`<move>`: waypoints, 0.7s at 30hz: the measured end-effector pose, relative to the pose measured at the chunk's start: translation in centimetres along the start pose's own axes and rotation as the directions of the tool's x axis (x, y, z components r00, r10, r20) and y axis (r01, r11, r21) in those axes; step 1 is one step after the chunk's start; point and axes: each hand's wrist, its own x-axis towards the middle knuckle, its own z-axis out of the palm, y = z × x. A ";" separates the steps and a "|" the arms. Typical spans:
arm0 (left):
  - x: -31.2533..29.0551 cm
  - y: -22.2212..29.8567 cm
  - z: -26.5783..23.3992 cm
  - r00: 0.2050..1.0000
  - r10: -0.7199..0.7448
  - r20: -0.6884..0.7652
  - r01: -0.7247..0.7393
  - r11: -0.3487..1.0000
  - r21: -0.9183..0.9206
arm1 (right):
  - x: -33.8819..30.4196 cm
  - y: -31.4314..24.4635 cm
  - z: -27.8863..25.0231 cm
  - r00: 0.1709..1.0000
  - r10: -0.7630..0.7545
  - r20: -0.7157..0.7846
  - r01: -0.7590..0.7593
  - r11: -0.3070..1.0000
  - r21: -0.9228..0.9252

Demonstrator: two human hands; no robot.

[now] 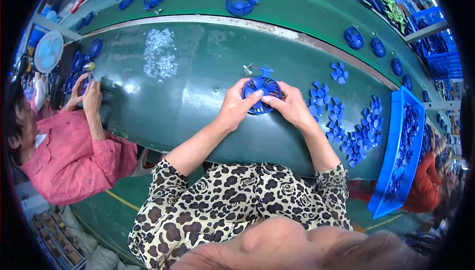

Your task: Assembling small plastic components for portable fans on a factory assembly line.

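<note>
Blue plastic all through, round and basket-like: recognisable as a fan housing (263, 112) with a slatted, open rim. Held near the centre of the view, over the green worktable (198, 121); cannot tell whether touching it. Fitted inside with a paler blue fan blade (265, 90), broad-petalled and facing up. Topped at twelve o'clock by a flat blue tab, with thin wiring (255, 66) running off toward eleven o'clock to a small pale connector (248, 70).

Gripped at nine o'clock by the left hand (235, 102), with fingers curled about the rim and thumb laid on the blade near its middle. Gripped at three o'clock by the right hand (293, 105), likewise curled, with thumb on the blade just beside the other thumb. Cannot tell how the hidden fingertips sit underneath.

Scattered from between two and three round to four o'clock: loose fan blades (363, 134) in matching blue. Set beyond them, toward four o'clock: a bright blue bin (380, 204) holding more. Spread toward ten o'clock: small clear pieces (161, 54). Seated toward half past eight: a co-worker in pink (79, 156).
</note>
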 end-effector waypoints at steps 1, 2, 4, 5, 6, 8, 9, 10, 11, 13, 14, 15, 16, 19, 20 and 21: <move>-0.3 0.1 0.0 1.000 -0.010 0.017 0.010 1.000 -0.019 | -0.1 0.0 -0.1 1.000 -0.007 0.008 0.007 1.000 0.004; -0.5 0.2 0.0 0.999 -0.020 0.034 0.022 0.999 -0.039 | -0.3 -0.2 -0.1 0.999 0.020 0.028 -0.021 1.000 0.011; -0.6 0.4 0.1 0.998 -0.037 0.042 0.040 0.997 -0.064 | -0.5 -0.2 -0.4 0.998 0.046 0.041 -0.047 0.999 0.014; -0.6 0.4 0.1 0.998 -0.038 0.052 0.041 0.998 -0.053 | -0.6 -0.2 -0.3 0.998 0.049 0.041 -0.050 0.999 0.016; -0.4 0.2 0.3 0.997 -0.041 0.066 0.044 0.998 -0.044 | -0.6 -0.3 -0.5 0.999 0.045 0.030 -0.046 0.999 0.017; -0.1 0.1 0.0 0.999 -0.019 0.043 0.016 0.998 0.056 | -0.3 0.3 -0.6 0.999 0.031 0.015 -0.030 0.999 -0.031; 0.1 -0.3 -0.3 0.999 0.003 0.034 -0.007 0.994 0.109 | -0.1 0.9 -0.5 1.000 0.026 0.008 -0.025 0.996 -0.080; 0.3 0.0 -0.2 1.000 0.011 -0.001 -0.010 0.990 0.142 | 0.1 -0.1 -0.7 1.000 -0.002 -0.001 0.002 0.988 -0.155; 0.4 0.1 -0.1 1.000 0.013 0.000 -0.012 0.993 0.115 | 0.3 -0.1 -0.8 1.000 -0.008 0.001 0.008 0.980 -0.200; 0.9 -0.2 -0.2 0.999 0.047 -0.011 -0.046 0.997 0.068 | 0.7 -0.4 -0.9 1.000 -0.003 0.003 0.004 0.973 -0.230; 0.9 -0.5 -0.2 0.999 0.033 0.002 -0.033 0.998 0.060 | 0.7 0.2 -0.9 1.000 0.012 -0.011 -0.014 0.973 -0.232; 1.1 -0.6 -0.4 0.998 0.054 0.018 -0.056 0.987 0.153 | 0.8 0.8 -0.9 1.000 0.004 -0.012 -0.006 0.976 -0.218; 1.3 -0.7 -0.3 0.996 0.076 0.038 -0.083 0.966 0.245 | 0.7 1.2 -0.9 1.000 -0.005 -0.013 0.003 0.979 -0.205; 1.5 -1.3 0.2 0.980 0.197 0.037 -0.191 0.859 0.476 | 0.5 0.5 -1.6 0.998 0.041 -0.044 -0.054 0.932 -0.357; 1.4 -1.3 0.2 0.958 0.284 0.042 -0.250 0.754 0.608 | 0.7 1.7 -1.1 0.999 -0.024 -0.046 0.008 0.950 -0.311; 1.7 -1.0 0.6 0.975 0.222 0.012 -0.184 0.774 0.606 | 0.9 2.3 -1.2 0.986 -0.153 -0.068 0.127 0.947 -0.294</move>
